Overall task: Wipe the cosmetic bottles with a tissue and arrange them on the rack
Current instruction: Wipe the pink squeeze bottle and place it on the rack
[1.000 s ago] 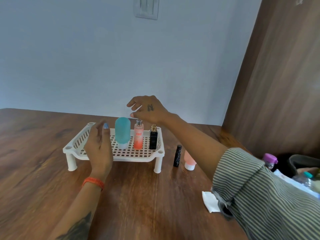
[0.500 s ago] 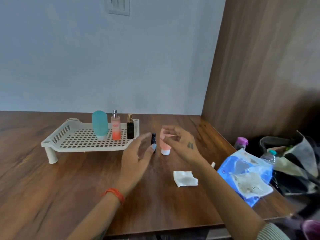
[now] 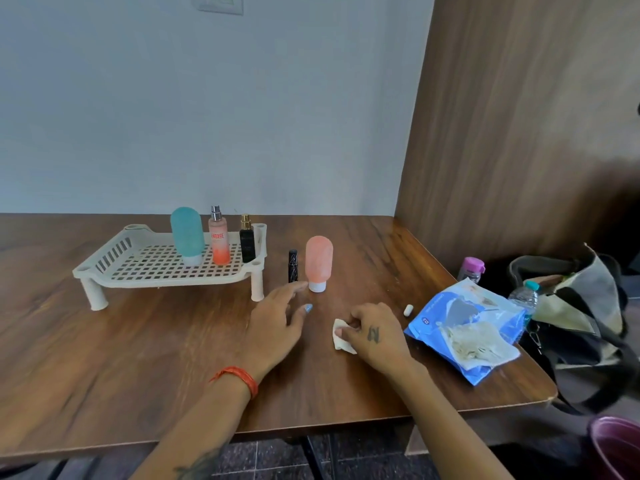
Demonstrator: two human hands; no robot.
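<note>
A white slotted rack (image 3: pixel 114 271) stands on the wooden table (image 3: pixel 121 358). On its right part stand a teal bottle (image 3: pixel 187 235), a pink spray bottle (image 3: pixel 219 237) and a small black perfume bottle (image 3: pixel 247 241). To the right of the rack, a thin black tube (image 3: pixel 293 266) and a pink squeeze bottle (image 3: pixel 318 263) stand upright on the table. My left hand (image 3: pixel 277 327) hovers open just in front of those two, fingertips close to the pink bottle's cap. My right hand (image 3: pixel 375 336) pinches a white tissue (image 3: pixel 341 339) lying on the table.
A blue tissue packet (image 3: pixel 460 327) with a used wipe on it lies at the right table edge, with a small white cap (image 3: pixel 408 310) beside it. A bag (image 3: pixel 581 306), a pink-capped bottle (image 3: pixel 471 268) and a water bottle (image 3: pixel 524 297) sit beyond the edge. A wooden panel closes the right side.
My right hand left the pink squeeze bottle, dropped toward me and took hold of the tissue. My left hand stayed near the black tube. The view shifted slightly.
</note>
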